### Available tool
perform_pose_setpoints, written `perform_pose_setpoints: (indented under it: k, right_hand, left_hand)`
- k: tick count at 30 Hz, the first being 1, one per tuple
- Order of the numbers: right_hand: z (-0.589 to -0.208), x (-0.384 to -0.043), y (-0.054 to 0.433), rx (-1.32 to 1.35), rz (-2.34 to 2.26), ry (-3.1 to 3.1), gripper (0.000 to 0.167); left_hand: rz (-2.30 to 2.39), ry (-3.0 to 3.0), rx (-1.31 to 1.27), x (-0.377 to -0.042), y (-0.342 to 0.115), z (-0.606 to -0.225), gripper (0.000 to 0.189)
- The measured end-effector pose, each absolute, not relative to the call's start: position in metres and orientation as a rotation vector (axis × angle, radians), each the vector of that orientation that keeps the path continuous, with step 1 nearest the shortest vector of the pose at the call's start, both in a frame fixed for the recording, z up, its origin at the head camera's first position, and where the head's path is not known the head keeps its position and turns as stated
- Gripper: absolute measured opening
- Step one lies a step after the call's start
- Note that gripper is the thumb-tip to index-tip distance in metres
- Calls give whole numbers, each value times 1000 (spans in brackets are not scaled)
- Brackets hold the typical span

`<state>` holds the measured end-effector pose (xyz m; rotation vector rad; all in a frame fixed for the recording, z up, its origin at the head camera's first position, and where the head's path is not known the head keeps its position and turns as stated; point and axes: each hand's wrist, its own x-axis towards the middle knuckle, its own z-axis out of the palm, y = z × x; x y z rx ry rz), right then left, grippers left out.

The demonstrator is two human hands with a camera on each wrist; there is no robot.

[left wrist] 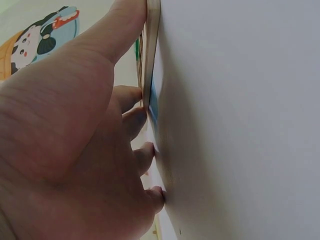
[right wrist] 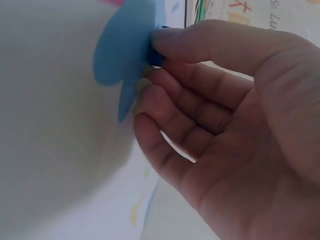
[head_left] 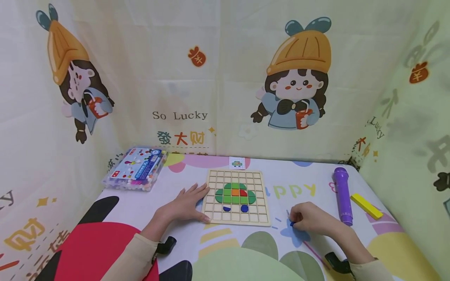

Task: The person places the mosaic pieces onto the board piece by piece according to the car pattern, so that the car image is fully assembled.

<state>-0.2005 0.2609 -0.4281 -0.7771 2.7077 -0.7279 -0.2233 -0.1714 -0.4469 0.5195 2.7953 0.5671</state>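
Note:
A wooden grid board [head_left: 263, 216] lies on the table with flat pieces set in its squares. Green pieces [head_left: 232, 199] surround an orange square [head_left: 235, 192] and a red piece [head_left: 243, 192]. Below them are a dark blue half-round piece [head_left: 226, 209] and a dark blue round shape [head_left: 244, 208]. My left hand [head_left: 184, 205] rests at the board's left side, fingers spread, thumb at its lower left corner. Right of the board, my right hand [head_left: 311, 218] pinches a small dark blue piece [right wrist: 156, 57] between thumb and fingers, close over the table; the fingers hide most of it.
A small card [head_left: 237, 163] with a printed grid picture lies behind the board. At the back left sits a clear plastic box [head_left: 135, 168] with a blue label. A purple cylinder [head_left: 342, 195] and a yellow bar [head_left: 366, 206] lie at the right. Printed cloth [head_left: 235, 93] surrounds the table.

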Motion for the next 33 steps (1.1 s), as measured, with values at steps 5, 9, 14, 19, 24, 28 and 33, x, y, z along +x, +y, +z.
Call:
perform_pose_setpoints:
  k: [5, 9, 14, 19, 24, 28, 33]
  right_hand:
    - [-429, -204, 250, -810, -743, 2741, 11]
    - [-430, -208, 238, -842, -766, 2747, 10]
    - [-430, -213, 218, -861, -766, 2740, 10]
    - [-429, -217, 194, -880, -765, 2737, 10]
    - [-426, -221, 171, -953, -760, 2753, 11]
    - [-425, -226, 154, -996, -769, 2753, 8]
    - [-422, -231, 132, -1039, -776, 2753, 10]
  left_hand:
    - [558, 2798, 529, -225, -172, -448, 113]
    - [555, 2800, 527, -225, -172, -450, 113]
    - [565, 2798, 511, -225, -171, -450, 113]
    - [559, 2805, 503, -224, -171, -449, 112]
    - [567, 2802, 499, -224, -171, -449, 112]
    - [567, 2800, 503, -224, -170, -449, 112]
    - [562, 2802, 499, -224, -171, -448, 113]
